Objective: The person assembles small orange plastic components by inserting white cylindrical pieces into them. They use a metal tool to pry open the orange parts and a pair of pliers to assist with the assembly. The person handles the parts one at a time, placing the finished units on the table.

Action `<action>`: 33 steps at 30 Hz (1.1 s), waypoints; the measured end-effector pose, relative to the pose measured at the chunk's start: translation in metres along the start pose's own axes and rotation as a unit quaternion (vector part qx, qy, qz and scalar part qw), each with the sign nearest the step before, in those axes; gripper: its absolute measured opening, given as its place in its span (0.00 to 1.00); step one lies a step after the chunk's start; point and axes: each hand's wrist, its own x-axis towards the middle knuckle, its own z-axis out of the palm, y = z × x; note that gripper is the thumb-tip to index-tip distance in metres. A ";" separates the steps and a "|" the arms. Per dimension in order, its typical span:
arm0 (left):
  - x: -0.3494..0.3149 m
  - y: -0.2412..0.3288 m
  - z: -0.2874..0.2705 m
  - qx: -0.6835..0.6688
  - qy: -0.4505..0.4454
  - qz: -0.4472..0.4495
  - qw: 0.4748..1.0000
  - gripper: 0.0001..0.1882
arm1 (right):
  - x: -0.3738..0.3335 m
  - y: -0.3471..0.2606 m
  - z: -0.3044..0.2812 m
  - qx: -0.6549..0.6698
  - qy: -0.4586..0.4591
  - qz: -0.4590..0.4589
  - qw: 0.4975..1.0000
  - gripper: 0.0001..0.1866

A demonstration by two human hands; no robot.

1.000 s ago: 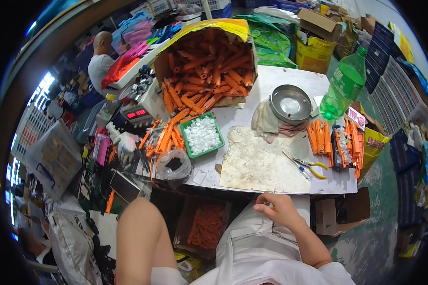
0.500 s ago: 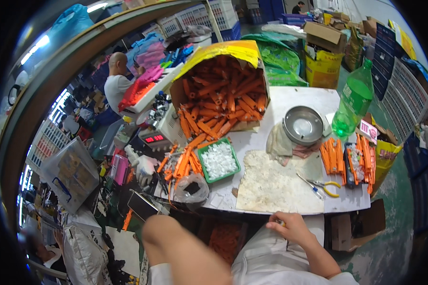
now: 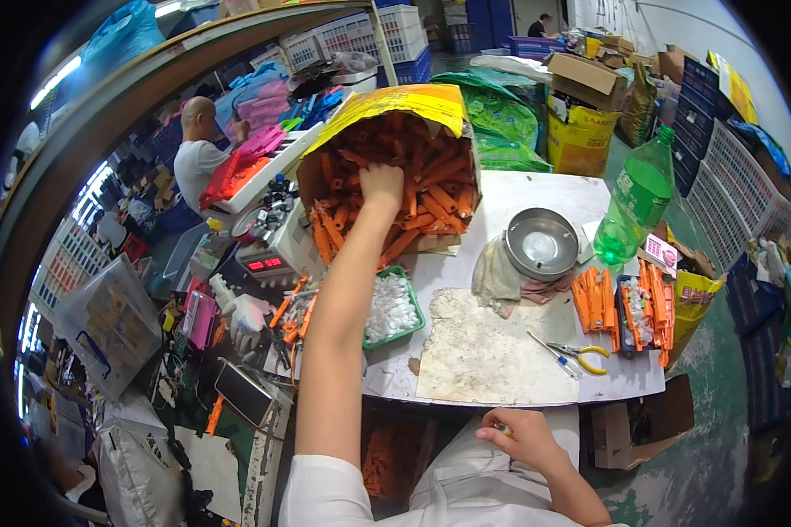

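My left arm stretches across the table to a yellow-edged box [image 3: 395, 103] tipped toward me and full of orange plastic parts [image 3: 444, 206]. My left hand [image 3: 382, 183] is inside it, on the pile, with its fingertips hidden. Over my lap, below the table's front edge, my right hand [image 3: 520, 434] is closed round a small object with a pale yellowish end [image 3: 502, 429], too covered to name. My left forearm partly covers a green tray [image 3: 416, 309] of small white pieces [image 3: 391, 307].
A steel bowl [image 3: 542, 244] rests on a cloth [image 3: 492, 274], with a green bottle [image 3: 639, 198] to its right. Yellow-handled pliers [image 3: 589, 356] and a thin screwdriver-like tool [image 3: 551, 354] lie near stacked orange parts [image 3: 594, 300]. A phone-like device [image 3: 244, 392] sits at the left.
My left arm has swung up from above my lap and reached forward into the box of orange parts. My right hand stays over my lap. The view has shifted slightly.
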 end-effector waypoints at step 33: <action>-0.318 0.113 -0.080 -0.885 -0.157 -0.037 0.437 0.42 | 0.003 0.022 -0.009 -0.194 0.308 -0.147 0.920 0.12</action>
